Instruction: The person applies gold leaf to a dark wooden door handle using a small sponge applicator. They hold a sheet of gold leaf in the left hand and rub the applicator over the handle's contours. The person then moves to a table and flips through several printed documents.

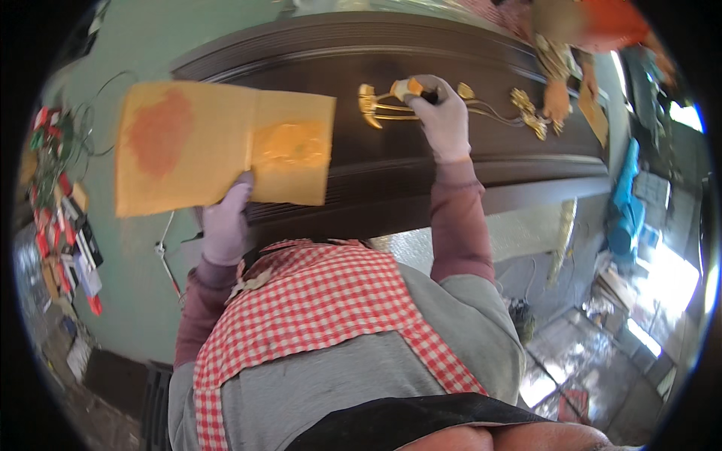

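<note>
Left hand [226, 222], gloved, fingers clamped on the lower edge of a stained cardboard sheet [226, 146] held flat over the dark wooden panel [361, 173]. Right hand [442, 113], gloved, fingers closed around a small brush [412, 89] pressed against the gold ornament [376, 109] on the panel's upper face.

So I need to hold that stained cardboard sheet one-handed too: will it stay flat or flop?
The cardboard sheet probably stays fairly stiff: the left hand holds it by its lower edge alone and it spreads out flat. It likely weighs little for its size. The crease down its middle may let one half fold if pushed.
</note>
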`<state>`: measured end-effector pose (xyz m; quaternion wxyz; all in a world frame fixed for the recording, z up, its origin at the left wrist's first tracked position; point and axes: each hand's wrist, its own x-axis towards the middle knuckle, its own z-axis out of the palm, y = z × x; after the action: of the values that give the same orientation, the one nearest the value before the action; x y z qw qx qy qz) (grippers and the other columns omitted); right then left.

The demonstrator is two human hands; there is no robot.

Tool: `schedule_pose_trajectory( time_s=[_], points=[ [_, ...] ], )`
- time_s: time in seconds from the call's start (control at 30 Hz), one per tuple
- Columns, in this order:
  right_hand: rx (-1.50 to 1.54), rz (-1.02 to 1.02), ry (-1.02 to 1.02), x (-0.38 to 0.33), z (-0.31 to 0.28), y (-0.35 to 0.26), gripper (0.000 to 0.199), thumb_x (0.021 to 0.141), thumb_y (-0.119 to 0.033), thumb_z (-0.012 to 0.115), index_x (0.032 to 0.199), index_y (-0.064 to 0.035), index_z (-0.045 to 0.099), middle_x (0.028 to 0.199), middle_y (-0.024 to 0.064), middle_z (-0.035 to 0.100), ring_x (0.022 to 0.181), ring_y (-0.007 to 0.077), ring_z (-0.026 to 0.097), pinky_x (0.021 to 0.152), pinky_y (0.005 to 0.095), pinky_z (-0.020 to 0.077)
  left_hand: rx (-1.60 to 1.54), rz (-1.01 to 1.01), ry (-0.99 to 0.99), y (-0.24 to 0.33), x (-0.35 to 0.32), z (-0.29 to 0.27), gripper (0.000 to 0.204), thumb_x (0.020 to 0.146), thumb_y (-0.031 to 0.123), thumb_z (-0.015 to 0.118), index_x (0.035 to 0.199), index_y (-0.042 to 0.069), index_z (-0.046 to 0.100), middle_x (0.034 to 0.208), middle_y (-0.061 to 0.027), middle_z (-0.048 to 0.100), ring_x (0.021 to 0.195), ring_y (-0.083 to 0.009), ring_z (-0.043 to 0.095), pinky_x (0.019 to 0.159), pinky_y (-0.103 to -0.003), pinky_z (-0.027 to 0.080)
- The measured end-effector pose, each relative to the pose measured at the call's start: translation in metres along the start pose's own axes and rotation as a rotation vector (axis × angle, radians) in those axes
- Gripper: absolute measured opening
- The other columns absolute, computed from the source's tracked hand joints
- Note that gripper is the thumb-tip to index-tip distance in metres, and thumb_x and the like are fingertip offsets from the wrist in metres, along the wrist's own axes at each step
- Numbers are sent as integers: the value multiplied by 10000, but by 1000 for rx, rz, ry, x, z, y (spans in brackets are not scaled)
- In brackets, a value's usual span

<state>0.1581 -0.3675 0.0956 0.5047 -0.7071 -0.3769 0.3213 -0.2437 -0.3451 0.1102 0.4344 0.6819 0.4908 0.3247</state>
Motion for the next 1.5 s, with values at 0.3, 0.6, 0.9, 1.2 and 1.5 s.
schedule_pose_trajectory(
  time_s=[0.3, 0.6, 0.9, 1.2, 1.5],
  points=[
    [-373, -669, -290, -45, 65, -99, 272, 806, -65, 784, 1075, -96, 782, 1097, 95, 769, 1020, 334, 711, 921, 440, 555, 169, 306, -54, 15, 5, -4, 161, 976, 22, 649, 1103, -27, 735, 1121, -162, 744, 1048, -337, 712, 931, -417, 557],
    [-486, -707, -319, -39, 76, -100, 208, 807, -89, 782, 1014, -108, 775, 1031, 81, 770, 954, 328, 710, 907, 456, 553, -66, 99, -78, 13, -2, 1, 228, 1007, 20, 685, 1219, 10, 770, 1200, -184, 759, 1126, -358, 724, 1017, -432, 557],
    [76, -20, 385, 2, -10, 27, 229, 917, -56, 826, 1131, -12, 758, 952, 44, 767, 811, 93, 680, 722, 271, 552, 13, 36, -57, -6, 7, 1, 198, 1039, 4, 661, 1201, -16, 773, 1163, -160, 745, 1092, -318, 701, 993, -421, 546],
    [-476, -2, 303, 20, 2, 97, 255, 862, -150, 819, 1102, -68, 795, 1002, 131, 785, 946, 315, 744, 868, 416, 583, 234, 102, -104, -38, 8, -13, 225, 1052, 15, 630, 1239, -16, 751, 951, -78, 703, 768, -187, 630, 683, -313, 512],
    [-601, -38, 199, 24, 25, 96, 243, 846, -190, 846, 1064, -91, 800, 1038, 146, 779, 1037, 372, 718, 925, 478, 570, 365, 161, -90, -26, 9, -13, 154, 1001, 30, 579, 1047, -22, 716, 790, -61, 578, 688, -192, 562, 634, -330, 441]
  ],
)
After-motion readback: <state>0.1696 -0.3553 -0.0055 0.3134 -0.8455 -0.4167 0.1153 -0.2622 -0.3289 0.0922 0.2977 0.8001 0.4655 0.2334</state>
